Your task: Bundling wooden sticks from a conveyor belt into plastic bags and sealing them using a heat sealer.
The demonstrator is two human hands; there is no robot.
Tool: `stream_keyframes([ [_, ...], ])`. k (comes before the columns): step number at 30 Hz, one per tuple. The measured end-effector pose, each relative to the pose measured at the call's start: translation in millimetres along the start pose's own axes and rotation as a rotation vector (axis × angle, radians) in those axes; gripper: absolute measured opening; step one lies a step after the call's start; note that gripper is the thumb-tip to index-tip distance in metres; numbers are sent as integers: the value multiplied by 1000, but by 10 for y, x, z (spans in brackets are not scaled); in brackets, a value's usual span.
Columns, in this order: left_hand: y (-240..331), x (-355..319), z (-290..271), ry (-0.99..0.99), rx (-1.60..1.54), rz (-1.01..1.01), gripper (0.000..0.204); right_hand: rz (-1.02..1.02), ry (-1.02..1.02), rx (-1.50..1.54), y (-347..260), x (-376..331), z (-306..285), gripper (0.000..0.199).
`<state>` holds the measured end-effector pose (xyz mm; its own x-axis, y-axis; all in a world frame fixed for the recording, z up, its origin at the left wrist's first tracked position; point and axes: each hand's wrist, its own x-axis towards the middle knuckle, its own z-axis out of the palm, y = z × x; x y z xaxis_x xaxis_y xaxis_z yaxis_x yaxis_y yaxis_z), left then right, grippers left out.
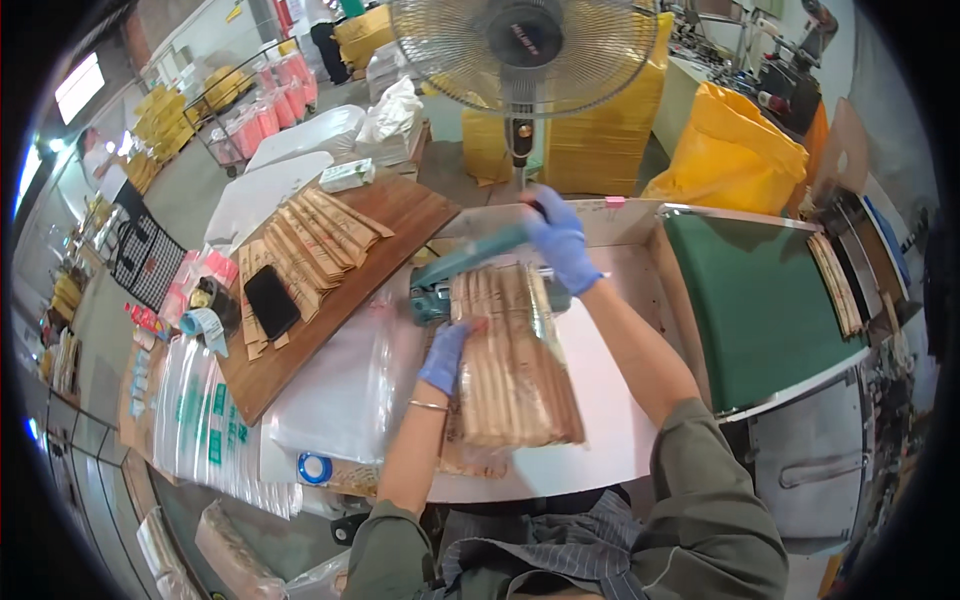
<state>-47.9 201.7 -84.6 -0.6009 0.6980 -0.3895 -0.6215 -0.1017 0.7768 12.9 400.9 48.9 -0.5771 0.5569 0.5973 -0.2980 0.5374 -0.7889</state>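
A clear plastic bag filled with a row of flat brown paper packets lies on the white worktop in front of me. My left hand, in a blue glove, grips the bag's left side near its far end. Beyond that end stands a teal hand-lever bag sealer, its long arm raised at a slant. My right hand, also gloved and slightly blurred, is closed round the far right end of this arm. The bag's far end lies close against the sealer, and its exact position under the arm is hidden.
On the left, a brown board carries fanned paper packets and a black phone. Clear plastic bags lie beside it. A fan stands behind the sealer. To the right are a green conveyor belt and a yellow sack.
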Motion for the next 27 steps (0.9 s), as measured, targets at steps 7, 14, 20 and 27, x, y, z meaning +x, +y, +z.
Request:
stream_keyframes([
  [7, -99, -137, -463, 72, 222, 86, 24, 447, 237, 379, 1270, -545, -150, 13],
  [14, -276, -413, -300, 469, 725, 570, 82, 342, 200, 265, 1300, -727, -254, 15],
  [20, -246, -836, -220, 494, 1120, 159, 108, 231, 397, 235, 1334, -901, -129, 32],
  [27, -1269, -2015, -769, 132, 163, 41, 68, 1228, -163, 437, -590, -3100, -252, 67],
])
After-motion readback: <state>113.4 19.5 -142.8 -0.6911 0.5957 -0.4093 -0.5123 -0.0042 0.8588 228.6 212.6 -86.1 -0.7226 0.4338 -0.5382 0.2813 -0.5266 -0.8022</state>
